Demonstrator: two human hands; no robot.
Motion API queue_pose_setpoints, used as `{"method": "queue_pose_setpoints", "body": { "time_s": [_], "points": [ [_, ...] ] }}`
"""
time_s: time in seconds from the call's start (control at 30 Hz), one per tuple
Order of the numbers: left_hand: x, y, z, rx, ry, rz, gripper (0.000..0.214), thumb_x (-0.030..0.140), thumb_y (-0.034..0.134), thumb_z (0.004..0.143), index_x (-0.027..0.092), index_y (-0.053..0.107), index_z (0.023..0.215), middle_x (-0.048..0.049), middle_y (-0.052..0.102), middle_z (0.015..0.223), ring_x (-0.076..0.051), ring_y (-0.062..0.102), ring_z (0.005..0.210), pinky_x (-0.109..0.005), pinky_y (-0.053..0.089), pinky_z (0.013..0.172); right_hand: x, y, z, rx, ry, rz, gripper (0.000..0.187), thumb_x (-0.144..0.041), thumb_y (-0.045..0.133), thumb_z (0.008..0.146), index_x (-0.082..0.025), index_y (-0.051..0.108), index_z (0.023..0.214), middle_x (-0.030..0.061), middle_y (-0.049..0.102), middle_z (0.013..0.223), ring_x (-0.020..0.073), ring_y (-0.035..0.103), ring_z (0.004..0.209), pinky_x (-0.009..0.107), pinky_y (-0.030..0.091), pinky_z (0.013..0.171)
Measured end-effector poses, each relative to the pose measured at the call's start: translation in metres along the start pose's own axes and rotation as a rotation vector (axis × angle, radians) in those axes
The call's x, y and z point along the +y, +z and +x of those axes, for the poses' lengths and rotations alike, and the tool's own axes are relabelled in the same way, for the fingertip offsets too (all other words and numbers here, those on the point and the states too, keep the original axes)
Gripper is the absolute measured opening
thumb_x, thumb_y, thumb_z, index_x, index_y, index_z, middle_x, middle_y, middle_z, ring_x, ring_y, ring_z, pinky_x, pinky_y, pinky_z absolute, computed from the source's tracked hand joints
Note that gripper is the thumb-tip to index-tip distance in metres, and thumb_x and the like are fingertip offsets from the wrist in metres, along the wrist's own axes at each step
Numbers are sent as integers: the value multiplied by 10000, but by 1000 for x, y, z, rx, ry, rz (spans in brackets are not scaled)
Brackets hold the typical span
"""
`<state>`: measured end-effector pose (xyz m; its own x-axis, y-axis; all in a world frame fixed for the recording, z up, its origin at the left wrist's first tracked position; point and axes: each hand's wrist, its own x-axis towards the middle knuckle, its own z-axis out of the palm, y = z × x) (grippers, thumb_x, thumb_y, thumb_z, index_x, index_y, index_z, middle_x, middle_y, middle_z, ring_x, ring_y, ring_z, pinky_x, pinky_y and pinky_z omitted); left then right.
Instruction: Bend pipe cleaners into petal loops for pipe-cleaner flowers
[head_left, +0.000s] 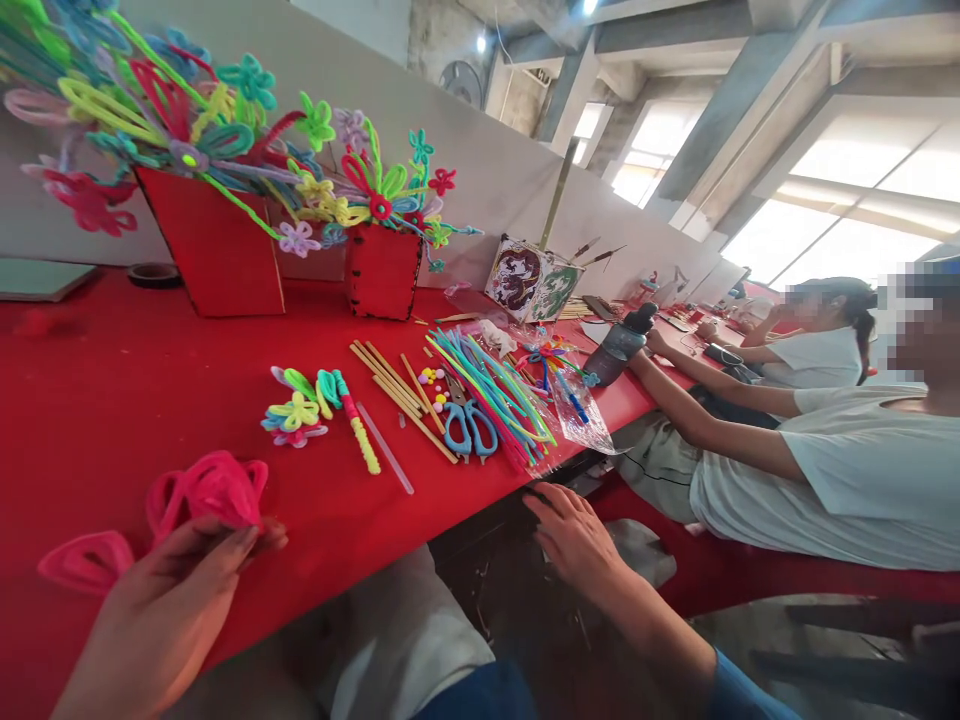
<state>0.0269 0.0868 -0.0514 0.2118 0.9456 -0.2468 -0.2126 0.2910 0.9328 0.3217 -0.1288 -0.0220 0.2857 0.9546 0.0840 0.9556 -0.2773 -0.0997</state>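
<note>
My left hand [176,590] pinches a pink pipe-cleaner flower [214,492] with looped petals at the near edge of the red table [112,390]. One more pink petal loop [86,560] lies just left of that hand. My right hand [574,530] hangs below the table's edge, fingers spread, holding nothing I can see. Farther in lie a small finished pastel flower [296,412], a green and yellow stem piece [352,420], wooden sticks [401,395], blue scissors [469,425] and a bundle of coloured pipe cleaners [499,385].
Two red boxes [214,250] [382,270] full of pipe-cleaner flowers stand at the back by a white wall. A dark water bottle [619,345] and a clear plastic bag [574,405] sit to the right. Two people in white shirts [862,480] work at the same table on my right.
</note>
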Motion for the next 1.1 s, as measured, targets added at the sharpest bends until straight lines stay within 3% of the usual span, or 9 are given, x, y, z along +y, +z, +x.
{"method": "queue_pose_setpoints", "body": {
  "time_s": [0.07, 0.17, 0.23, 0.33, 0.43, 0.6, 0.77, 0.97, 1.1],
  "points": [
    [-3, -3, 1, -56, -3, -58, 233, 275, 804, 524, 236, 593, 616, 88, 676, 603, -155, 646, 661, -268, 519, 723, -3, 0, 5, 54, 13, 43, 261, -141, 561, 782, -174, 626, 1033, 91, 632, 1039, 218, 572, 965, 355, 472, 835],
    [-5, -5, 2, -78, 16, -88, 201, 287, 795, 557, 225, 623, 642, 76, 687, 622, -150, 651, 671, -239, 527, 699, -11, 0, 17, 131, -15, 121, 188, -202, 470, 860, -177, 654, 887, 50, 664, 781, 176, 609, 757, 298, 484, 733],
    [-2, -2, 0, -87, 9, -94, 224, 310, 813, 528, 222, 635, 632, 74, 690, 614, -134, 650, 666, -203, 525, 708, -22, -2, 28, 140, -41, 148, 247, -222, 420, 887, -173, 647, 971, 43, 665, 723, 169, 614, 697, 286, 484, 696],
    [7, 7, -4, -39, -43, -119, 303, 361, 852, 405, 221, 626, 550, 69, 685, 554, -113, 648, 613, -148, 523, 679, -47, -6, 52, 111, -92, 161, 377, -215, 422, 874, -147, 506, 1235, 78, 673, 914, 190, 614, 843, 298, 485, 761],
    [15, 15, -9, 49, -105, -138, 362, 376, 866, 267, 220, 627, 489, 49, 674, 497, -107, 634, 552, -113, 519, 597, -77, -9, 82, 57, -170, 175, 419, -246, 457, 863, -177, 457, 1276, 83, 570, 1190, 194, 536, 1062, 299, 444, 891],
    [19, 15, -12, 35, -133, -115, 309, 259, 860, 291, 218, 648, 512, 34, 686, 532, -108, 637, 584, -116, 515, 619, -117, -1, 125, -69, -205, 57, 319, -311, 446, 864, -226, 523, 1162, 59, 624, 1038, 217, 593, 962, 314, 496, 743],
    [17, 13, -11, 7, -108, -69, 265, 271, 845, 349, 212, 655, 524, 21, 678, 547, -109, 626, 599, -120, 507, 631, -131, 8, 144, -180, -175, -77, 262, -236, 405, 854, -218, 541, 1077, 57, 666, 895, 232, 648, 796, 329, 494, 640],
    [16, 11, -10, -15, -109, -95, 273, 334, 841, 372, 219, 650, 530, 19, 672, 541, -120, 624, 605, -139, 512, 631, -128, 8, 159, -158, -161, -76, 272, -211, 366, 876, -209, 546, 1079, 80, 659, 961, 214, 640, 850, 306, 480, 667],
    [17, 11, -11, -13, -101, -64, 267, 319, 837, 383, 214, 649, 541, 10, 680, 555, -133, 626, 610, -153, 511, 621, -140, 9, 167, -122, -190, -35, 290, -327, 365, 894, -210, 532, 1099, 84, 639, 1011, 226, 619, 922, 317, 480, 706]
  ]
}}
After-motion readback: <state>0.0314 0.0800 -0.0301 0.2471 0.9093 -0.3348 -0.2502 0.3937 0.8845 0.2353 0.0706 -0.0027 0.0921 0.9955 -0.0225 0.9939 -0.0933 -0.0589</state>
